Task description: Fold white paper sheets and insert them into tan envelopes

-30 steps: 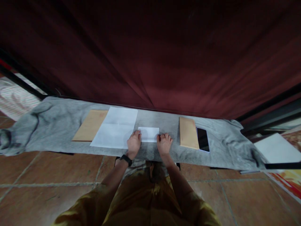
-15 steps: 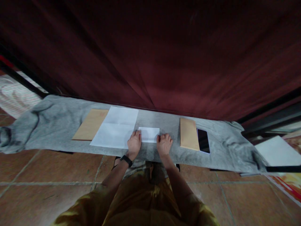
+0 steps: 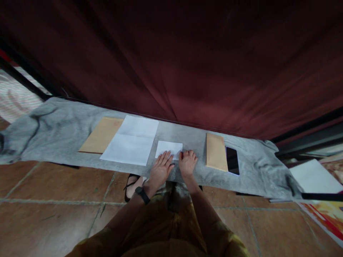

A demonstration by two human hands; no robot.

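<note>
A small folded white paper (image 3: 168, 147) lies on a grey cloth (image 3: 61, 128) spread on the floor. My left hand (image 3: 160, 169) rests flat with fingers stretched out, its fingertips on the paper's near edge. My right hand (image 3: 187, 163) sits at the paper's right corner, fingers curled down onto the cloth and the paper's edge. A black band is on my left wrist. To the left lies a larger creased white sheet (image 3: 130, 141), partly over a brown envelope (image 3: 98, 135).
A second brown envelope (image 3: 215, 151) and a dark phone (image 3: 232, 160) lie to the right on the cloth. A dark red curtain (image 3: 187, 64) hangs behind. White paper (image 3: 313, 176) lies at far right. My sandalled foot (image 3: 132, 185) is on the tiled floor.
My left hand has opened from curled at the paper's left corner to flat with fingers spread, shifted right along the near edge. The view tilted slightly.
</note>
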